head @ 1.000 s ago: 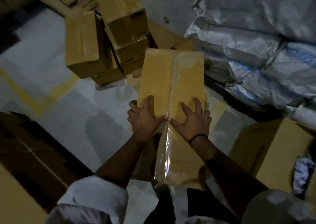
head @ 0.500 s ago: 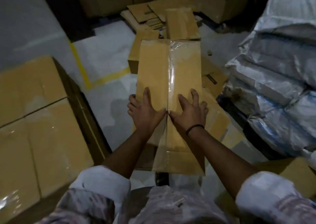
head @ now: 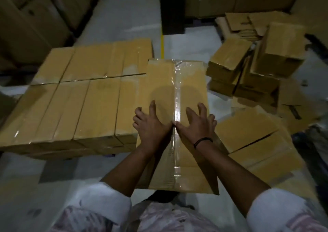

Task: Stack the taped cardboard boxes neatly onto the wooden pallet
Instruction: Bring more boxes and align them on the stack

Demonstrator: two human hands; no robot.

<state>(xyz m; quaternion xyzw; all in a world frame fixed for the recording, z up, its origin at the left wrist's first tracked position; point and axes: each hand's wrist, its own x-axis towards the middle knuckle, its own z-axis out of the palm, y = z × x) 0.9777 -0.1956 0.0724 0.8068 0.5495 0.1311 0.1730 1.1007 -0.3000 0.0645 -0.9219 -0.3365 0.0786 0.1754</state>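
Cardboard, tan, one clear tape strip [head: 177, 89] running down its seam: the box [head: 163, 86] is sitting at centre. Your left hand [head: 152, 125] and right hand [head: 197, 125] are pressing its top, fingers [head: 202, 108] spread wide. At 9 o'clock, stacked boxes [head: 88, 93] are hiding their base; loose boxes [head: 248, 68] at 2 o'clock are blurring.

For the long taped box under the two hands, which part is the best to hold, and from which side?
Probably its two long side edges, about mid-length, one hand from each side. The taped box is long and narrow, and its flat top with the glossy tape strip offers nothing to curl round; the left hand and right hand only lie spread on top.
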